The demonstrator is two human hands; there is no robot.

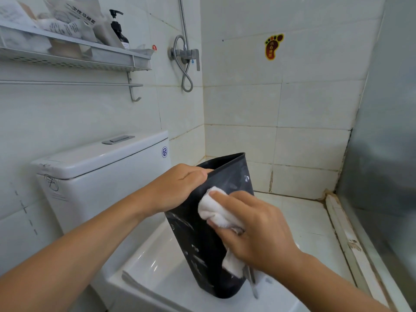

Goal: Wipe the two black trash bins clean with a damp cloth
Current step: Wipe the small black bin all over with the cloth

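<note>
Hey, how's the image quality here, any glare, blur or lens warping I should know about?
Head view: even, soft light with no hard shadows; wide-angle bending bows the shelf and wall lines; packets at top left look smeared; pale sheen streaks on the black bin; left hand, right hand and white cloth are reasonably sharp.

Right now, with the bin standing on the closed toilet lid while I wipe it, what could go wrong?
1. The black bin stands tilted on the smooth toilet lid, steadied only by the left hand at its rim; a hard wipe could slide it off.
2. The white cloth is bunched in the right hand, so it may only smear the pale streaks.
</note>
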